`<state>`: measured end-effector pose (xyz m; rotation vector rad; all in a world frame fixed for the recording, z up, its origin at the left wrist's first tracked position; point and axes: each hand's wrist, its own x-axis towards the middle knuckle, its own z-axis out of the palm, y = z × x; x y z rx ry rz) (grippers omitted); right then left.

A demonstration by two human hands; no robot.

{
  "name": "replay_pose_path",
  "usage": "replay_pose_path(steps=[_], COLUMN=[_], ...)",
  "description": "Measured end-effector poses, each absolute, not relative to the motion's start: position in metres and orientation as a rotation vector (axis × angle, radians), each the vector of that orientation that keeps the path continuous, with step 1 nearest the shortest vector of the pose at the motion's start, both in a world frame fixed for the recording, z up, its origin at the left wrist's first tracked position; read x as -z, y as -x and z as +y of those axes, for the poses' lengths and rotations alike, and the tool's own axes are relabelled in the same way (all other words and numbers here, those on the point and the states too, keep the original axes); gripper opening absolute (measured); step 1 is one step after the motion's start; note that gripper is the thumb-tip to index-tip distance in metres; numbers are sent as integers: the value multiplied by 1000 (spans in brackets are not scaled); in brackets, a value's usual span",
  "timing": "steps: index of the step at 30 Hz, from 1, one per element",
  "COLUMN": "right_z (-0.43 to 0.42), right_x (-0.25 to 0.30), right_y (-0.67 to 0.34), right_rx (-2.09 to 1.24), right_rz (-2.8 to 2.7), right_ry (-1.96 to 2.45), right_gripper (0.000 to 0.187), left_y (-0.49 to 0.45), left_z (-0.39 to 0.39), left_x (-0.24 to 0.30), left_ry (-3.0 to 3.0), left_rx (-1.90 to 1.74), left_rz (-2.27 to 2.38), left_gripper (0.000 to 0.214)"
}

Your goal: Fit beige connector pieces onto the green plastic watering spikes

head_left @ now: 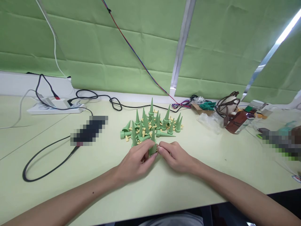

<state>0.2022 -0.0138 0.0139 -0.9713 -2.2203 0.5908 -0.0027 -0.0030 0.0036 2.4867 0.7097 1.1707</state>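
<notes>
Near the middle of the table, my left hand (137, 159) is closed around a green plastic plant watering spike (153, 149), its pointed tip upward. From the other side, my right hand (175, 157) has its thumb and forefinger pinched together against the spike's side. Whatever small part lies between those fingertips is mostly hidden. Just beyond both hands is a cluster of similar green spikes (146, 126), many standing point up and a few on their sides. Small yellow valve pieces (127, 138) show among them, some sticking out from the spikes.
To the left lie a pixelated dark device (90, 130) with a looped black cable (35, 179) and a white power strip (56, 110). On the right are a brown bottle (240, 121), clear plastic wrap (210, 121), a cardboard box (203, 110) and another pixelated object (279, 142).
</notes>
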Motion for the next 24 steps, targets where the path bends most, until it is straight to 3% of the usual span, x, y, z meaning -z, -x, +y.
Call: replay_pose_path(steps=[24], right_z=[-14], right_x=[-15], right_y=[-203], right_rx=[-600], right_rz=[-2221], right_ry=[962], right_gripper=[31], left_y=[2], left_z=[-5], left_x=[-7], left_ry=[-2523], left_rx=[-1209], left_rz=[704], left_gripper=[11])
